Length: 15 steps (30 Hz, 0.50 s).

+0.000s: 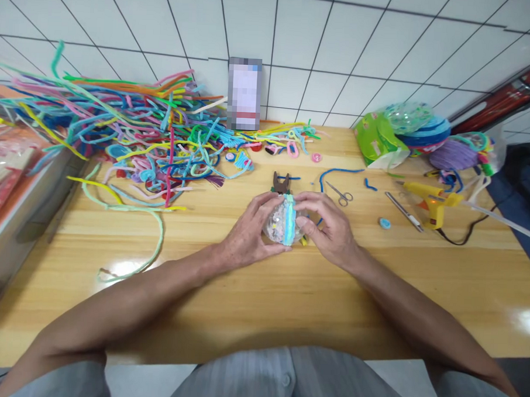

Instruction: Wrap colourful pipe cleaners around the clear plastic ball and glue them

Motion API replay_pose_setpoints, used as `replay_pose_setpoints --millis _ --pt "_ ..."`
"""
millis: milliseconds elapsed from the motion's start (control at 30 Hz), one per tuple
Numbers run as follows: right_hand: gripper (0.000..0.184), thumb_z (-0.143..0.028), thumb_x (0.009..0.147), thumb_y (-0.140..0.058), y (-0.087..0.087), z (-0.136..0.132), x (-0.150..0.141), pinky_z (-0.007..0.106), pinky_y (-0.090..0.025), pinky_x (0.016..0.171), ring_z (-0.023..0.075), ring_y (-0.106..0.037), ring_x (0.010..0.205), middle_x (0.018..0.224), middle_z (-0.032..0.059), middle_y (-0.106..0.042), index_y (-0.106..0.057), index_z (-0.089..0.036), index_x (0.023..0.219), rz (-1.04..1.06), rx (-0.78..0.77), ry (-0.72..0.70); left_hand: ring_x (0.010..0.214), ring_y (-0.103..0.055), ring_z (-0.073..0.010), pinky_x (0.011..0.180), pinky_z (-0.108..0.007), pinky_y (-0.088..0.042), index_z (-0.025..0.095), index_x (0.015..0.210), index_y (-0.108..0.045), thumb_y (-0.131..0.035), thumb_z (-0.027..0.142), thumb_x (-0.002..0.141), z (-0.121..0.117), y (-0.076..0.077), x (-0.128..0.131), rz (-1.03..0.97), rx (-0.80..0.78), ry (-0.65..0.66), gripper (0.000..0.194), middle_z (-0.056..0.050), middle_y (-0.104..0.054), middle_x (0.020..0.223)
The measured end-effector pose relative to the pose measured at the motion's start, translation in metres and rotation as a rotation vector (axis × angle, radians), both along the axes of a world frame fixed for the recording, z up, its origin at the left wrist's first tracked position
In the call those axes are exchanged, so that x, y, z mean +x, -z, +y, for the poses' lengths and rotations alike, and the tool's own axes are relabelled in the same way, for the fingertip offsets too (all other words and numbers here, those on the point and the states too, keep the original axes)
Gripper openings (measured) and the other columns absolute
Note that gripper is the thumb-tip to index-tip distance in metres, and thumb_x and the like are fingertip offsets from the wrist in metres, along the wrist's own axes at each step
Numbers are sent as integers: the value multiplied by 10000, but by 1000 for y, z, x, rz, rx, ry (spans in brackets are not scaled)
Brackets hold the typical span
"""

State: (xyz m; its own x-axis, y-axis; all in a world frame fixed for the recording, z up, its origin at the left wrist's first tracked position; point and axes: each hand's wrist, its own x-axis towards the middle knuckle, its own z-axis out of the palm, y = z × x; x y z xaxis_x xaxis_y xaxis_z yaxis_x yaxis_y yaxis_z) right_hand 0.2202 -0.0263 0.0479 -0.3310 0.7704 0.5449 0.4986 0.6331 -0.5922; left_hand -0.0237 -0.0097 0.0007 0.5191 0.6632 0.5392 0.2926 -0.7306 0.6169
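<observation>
Between my hands, just above the wooden table [260, 298], is a clear round ball [273, 227] with small coloured bits showing through. A light blue and green fuzzy band [289, 220] runs around its middle. My left hand [253, 224] curls around the ball's left side, thumb low and fingers on top. My right hand [327, 227] is closed on the right side, its fingertips at the band. Just beyond the ball lie pliers [281, 180] with brown jaws; their handles are hidden. Blue pipe cleaner pieces [325, 176] and small scissors [342, 194] lie beyond my right hand.
A large tangle of coloured pipe cleaners [140, 128] covers the back left. A phone [244, 95] leans against the tiled wall. At right are a yellow glue gun [434, 200] with its cord, a craft knife [404, 211], a blue cap [384, 223] and a green packet [377, 139].
</observation>
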Motion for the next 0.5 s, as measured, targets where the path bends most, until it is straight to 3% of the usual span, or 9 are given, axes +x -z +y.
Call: replay_pose_setpoints --millis 333,500 --pt "193 -393 1092 -683 0 0 -2 481 -587 1136 271 -756 1291 1350 89 -807 -750 -298 1247 53 -95 -54 1606 -474 -436 1276 -648 -492 314 1763 -169 -921 711 808 13 -1 -4 73 59 43 1279 -236 -431 1696" --pt "336 -522 1072 -693 1 -1 -4 490 -566 1188 284 -730 1361 1404 87 -796 -719 -296 1319 221 -324 -55 1579 -532 -428 1222 -608 -493 307 1702 -289 -893 711 846 21 -9 -6 155 76 127 1123 -237 -523 1670"
